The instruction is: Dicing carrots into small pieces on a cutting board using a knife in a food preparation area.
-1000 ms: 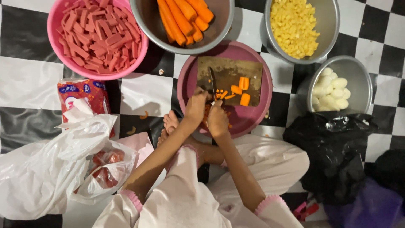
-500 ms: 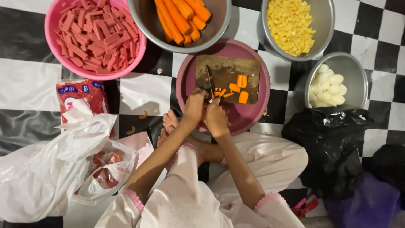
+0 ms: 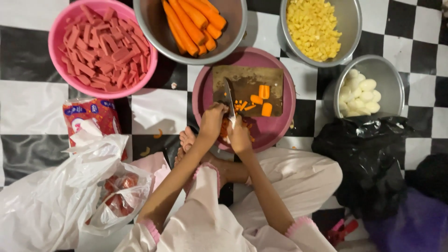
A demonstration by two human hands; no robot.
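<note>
Your right hand gripping knife, blade over brown cutting board in pink tray. Left hand closed around carrot bits at board's near edge. Cut carrot chunks just right of blade.

— What does the floor look like?

— Large black and white squares, checkerboard style, glossy enough to catch soft glare from overhead light.

— Is the light even?

— Mostly. The white squares at the left read bright, while the lower right corner falls into shadow.

— Any walls, windows or furniture?

— None in view; the camera looks straight down, so the floor fills the frame edge to edge.

— Is it clean?

— A few small orange scraps lie on it.
</note>
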